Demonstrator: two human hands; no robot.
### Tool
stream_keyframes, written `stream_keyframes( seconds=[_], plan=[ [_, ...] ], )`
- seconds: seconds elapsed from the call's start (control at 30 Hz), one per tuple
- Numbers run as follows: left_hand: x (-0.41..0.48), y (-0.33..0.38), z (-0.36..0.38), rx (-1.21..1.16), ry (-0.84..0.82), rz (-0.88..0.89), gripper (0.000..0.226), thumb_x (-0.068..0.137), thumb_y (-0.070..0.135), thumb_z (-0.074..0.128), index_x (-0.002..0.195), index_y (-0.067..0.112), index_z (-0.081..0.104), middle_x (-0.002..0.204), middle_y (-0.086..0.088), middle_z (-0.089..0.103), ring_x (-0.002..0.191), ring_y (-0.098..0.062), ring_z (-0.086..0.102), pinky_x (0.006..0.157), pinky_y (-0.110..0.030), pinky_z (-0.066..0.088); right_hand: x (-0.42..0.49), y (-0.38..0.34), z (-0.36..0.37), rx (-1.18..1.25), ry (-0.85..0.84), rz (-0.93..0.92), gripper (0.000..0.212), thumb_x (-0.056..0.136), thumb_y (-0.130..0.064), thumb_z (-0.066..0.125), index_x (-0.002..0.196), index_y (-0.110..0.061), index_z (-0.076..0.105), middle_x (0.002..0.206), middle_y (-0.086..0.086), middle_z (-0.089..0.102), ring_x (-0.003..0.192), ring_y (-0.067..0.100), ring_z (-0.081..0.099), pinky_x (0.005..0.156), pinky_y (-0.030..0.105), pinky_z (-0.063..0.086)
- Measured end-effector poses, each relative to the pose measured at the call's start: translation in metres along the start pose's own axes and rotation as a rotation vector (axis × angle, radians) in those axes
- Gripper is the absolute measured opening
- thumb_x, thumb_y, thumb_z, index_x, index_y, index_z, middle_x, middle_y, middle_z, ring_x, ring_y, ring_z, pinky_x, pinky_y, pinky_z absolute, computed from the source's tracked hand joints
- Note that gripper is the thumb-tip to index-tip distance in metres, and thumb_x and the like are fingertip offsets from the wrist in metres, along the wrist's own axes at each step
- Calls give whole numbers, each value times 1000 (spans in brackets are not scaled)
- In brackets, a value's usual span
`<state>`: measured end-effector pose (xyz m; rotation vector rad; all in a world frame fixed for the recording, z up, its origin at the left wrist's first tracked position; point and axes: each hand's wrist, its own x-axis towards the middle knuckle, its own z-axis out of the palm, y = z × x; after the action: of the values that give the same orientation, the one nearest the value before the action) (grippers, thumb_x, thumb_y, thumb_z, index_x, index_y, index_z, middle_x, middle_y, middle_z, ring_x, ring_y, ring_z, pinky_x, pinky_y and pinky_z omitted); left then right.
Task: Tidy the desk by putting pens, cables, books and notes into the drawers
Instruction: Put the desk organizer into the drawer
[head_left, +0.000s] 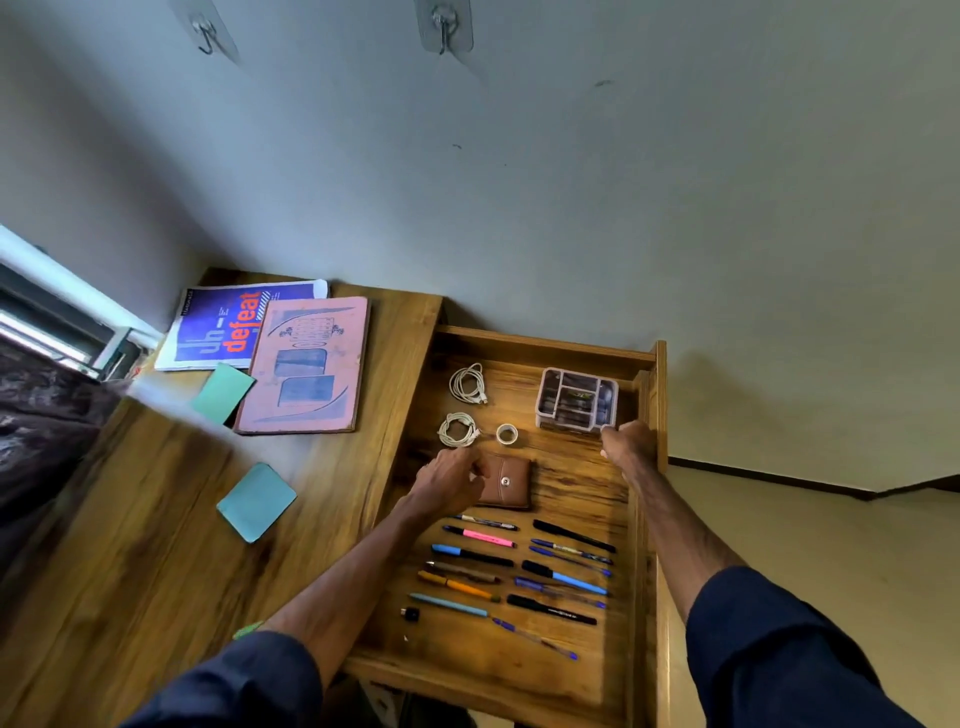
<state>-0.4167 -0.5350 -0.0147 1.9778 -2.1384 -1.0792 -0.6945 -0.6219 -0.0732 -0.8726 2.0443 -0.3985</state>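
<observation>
The desk (156, 519) is seen from above, with its drawer (545, 345) pulled out at the right end. Two books are left on the desk top by its far edge: a blue book (218, 332) at the far left corner, overlapped by a pink book (306, 364). Both are judged stiff, flat and fairly heavy. Each would best be taken by a long edge, the pink one first.

A clear organiser (576, 400) is set in the drawer's far right corner. The right hand (626, 441) is held against its near right corner with knuckles bent. The fingertips are hidden, so a grasp cannot be confirmed.

A green note pad (223, 392) is tucked against the pink book's left edge, and a second pad (257, 501) lies nearer the desk's middle. Both are judged light and thin, best pinched at a corner.

A brown wallet (506, 483) lies mid-drawer, its left edge grasped by the curled fingers of the left hand (449, 480). A coiled white cable (467, 383) and a second coil (457, 430) are laid along the drawer's left side. They are soft and best lifted by the whole loop. Pens (478, 558) are set in two columns toward the drawer's near edge. They are smooth and apt to roll.

A tape roll (507, 434) sits between the second coil and the organiser. A small black item (411, 614) near the drawer's near left corner cannot be identified, and the organiser's contents are blurred.
</observation>
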Motion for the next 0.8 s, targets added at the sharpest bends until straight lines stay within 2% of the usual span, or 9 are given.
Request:
stream_keyframes(
  seconds=[0.03, 0.13, 0.2, 0.27, 0.33, 0.5, 0.63, 0.7, 0.8],
  plan=[
    [-5, 2, 1, 0, 10, 2, 21, 89, 12, 64, 109, 20, 69, 108, 2, 72, 93, -11, 67, 78, -33, 60, -7, 4, 2, -17, 7, -6, 19, 94, -19, 64, 95, 1, 67, 90, 12, 71, 71, 20, 65, 48, 23, 44],
    [-19, 4, 5, -35, 49, 2, 22, 88, 13, 63, 108, 16, 70, 107, 0, 73, 95, -15, 68, 80, -34, 58, -28, 19, 8, -44, 31, -49, 28, 94, -28, 64, 98, -1, 62, 95, 11, 65, 79, 22, 61, 63, 29, 50],
    [-29, 6, 9, -67, 68, -13, 23, 88, 11, 62, 109, 14, 70, 107, -1, 73, 95, -14, 68, 76, -28, 55, -44, 30, 12, -32, 16, -86, 26, 93, -27, 64, 109, -6, 64, 100, 11, 67, 81, 22, 64, 61, 29, 52],
    [-42, 9, 13, -79, 95, -21, 22, 89, 9, 62, 108, 12, 72, 106, -2, 74, 93, -13, 68, 74, -26, 55, -63, 42, 15, -61, -18, -138, 18, 94, -26, 63, 101, -10, 67, 92, 11, 69, 76, 21, 62, 65, 35, 57],
    [-53, 14, 17, -90, 116, -25, 19, 90, 10, 63, 106, 10, 73, 102, -4, 74, 90, -13, 67, 74, -25, 53, -83, 53, 17, -77, -38, -179, 22, 95, -22, 63, 95, -2, 71, 84, 16, 71, 71, 25, 63, 70, 38, 56],
    [-87, 25, 30, -124, 146, -5, 15, 87, 10, 64, 98, 8, 74, 97, -5, 75, 89, -17, 70, 79, -36, 59, -132, 75, 7, -51, -113, -212, 16, 93, -21, 66, 95, -9, 76, 88, 5, 75, 73, 16, 63, 56, 19, 40],
    [-112, 36, 52, -166, 170, 4, 10, 87, 13, 68, 93, 12, 76, 99, -2, 75, 91, -16, 71, 81, -32, 58, -165, 91, -7, -27, -127, -234, 12, 89, -22, 67, 87, -15, 76, 87, 1, 74, 82, 20, 68, 69, 25, 47],
    [-123, 43, 67, -201, 181, -26, 10, 86, 16, 67, 90, 17, 77, 98, 1, 76, 89, -14, 71, 81, -31, 59, -181, 101, -16, -53, -124, -278, 14, 88, -24, 66, 78, -21, 75, 81, -4, 73, 78, 16, 66, 71, 26, 47],
    [-139, 55, 97, -271, 179, -42, 13, 90, 15, 66, 94, 12, 77, 101, -3, 77, 94, -16, 70, 83, -28, 57, -203, 126, -32, -100, -152, -367, 25, 89, -22, 67, 64, -23, 69, 70, -9, 68, 68, 7, 61, 70, 27, 47]
  ],
)
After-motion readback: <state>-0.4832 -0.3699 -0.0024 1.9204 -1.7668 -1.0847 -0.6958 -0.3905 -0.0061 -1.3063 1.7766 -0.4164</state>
